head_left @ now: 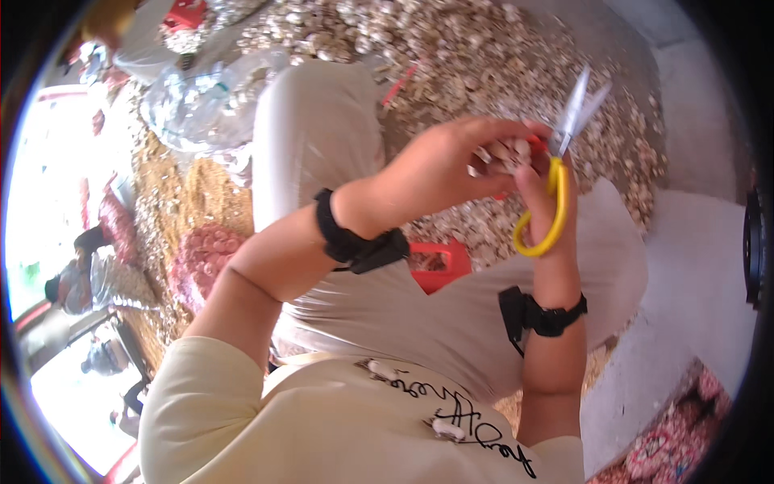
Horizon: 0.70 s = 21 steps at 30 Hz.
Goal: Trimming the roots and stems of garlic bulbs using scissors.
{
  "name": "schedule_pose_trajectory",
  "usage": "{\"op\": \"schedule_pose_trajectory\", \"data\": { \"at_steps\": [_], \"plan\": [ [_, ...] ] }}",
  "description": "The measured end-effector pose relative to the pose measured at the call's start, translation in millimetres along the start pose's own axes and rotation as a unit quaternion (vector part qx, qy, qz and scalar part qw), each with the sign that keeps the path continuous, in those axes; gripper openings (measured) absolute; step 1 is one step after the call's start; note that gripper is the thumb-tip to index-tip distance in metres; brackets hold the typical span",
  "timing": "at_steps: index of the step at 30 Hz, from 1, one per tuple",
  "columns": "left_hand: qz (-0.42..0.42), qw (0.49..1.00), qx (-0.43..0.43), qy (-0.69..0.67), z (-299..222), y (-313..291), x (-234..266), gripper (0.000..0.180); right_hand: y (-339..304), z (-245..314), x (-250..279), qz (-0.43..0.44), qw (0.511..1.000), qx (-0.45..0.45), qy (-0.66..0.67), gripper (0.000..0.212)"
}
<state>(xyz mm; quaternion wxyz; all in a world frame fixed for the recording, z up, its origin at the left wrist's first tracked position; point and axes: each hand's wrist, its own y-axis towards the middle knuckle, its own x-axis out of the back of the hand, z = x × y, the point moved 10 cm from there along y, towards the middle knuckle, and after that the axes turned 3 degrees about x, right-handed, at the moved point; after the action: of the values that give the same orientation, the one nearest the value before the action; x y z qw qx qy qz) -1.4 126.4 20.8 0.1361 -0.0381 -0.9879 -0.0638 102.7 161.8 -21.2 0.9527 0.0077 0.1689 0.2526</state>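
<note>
My left hand [439, 165] is raised over my lap, its fingers curled round what looks like a garlic bulb [506, 153], whitish with pale brown skin. Close against it, my right hand [556, 211] grips a pair of scissors [556, 179] with yellow handle loops. Their two metal blades point up and away, slightly apart and clear of the bulb. Something small and red shows by the fingers, partly hidden. Below the hands, between my legs, a red plastic basket [442, 273] with an open handle is partly covered by my trousers. Each wrist wears a black strap.
A wide heap of garlic bulbs [451, 48] spreads ahead. To the left lie a clear plastic bag [189, 109] and a pink mesh sack [205, 262]. A red container [184, 16] is far left, with other people [105, 282] beyond. Floral cloth [665, 440] lies lower right.
</note>
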Motion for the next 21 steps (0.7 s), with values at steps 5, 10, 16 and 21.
{"op": "schedule_pose_trajectory", "data": {
  "at_steps": [5,10,16,21],
  "plan": [
    [-0.149,0.987,0.043,0.053,0.3,-7.7,63.1,0.044,-2.5,5.5,27.7,-0.055,0.987,-0.018,-0.149,0.044],
    [-0.301,0.919,0.075,0.242,33.1,-47.5,252.3,0.04,-3.5,6.8,54.1,-0.111,0.978,-0.049,-0.173,0.042],
    [0.051,0.713,0.42,0.559,223.2,-158.3,384.3,0.045,-2.7,-2.9,32.2,-0.053,0.986,-0.047,-0.153,0.038],
    [-0.017,0.828,0.379,0.412,191.2,-97.3,352.7,0.043,-7.1,6.3,47.8,-0.086,0.985,-0.054,-0.14,0.039]
  ]
}}
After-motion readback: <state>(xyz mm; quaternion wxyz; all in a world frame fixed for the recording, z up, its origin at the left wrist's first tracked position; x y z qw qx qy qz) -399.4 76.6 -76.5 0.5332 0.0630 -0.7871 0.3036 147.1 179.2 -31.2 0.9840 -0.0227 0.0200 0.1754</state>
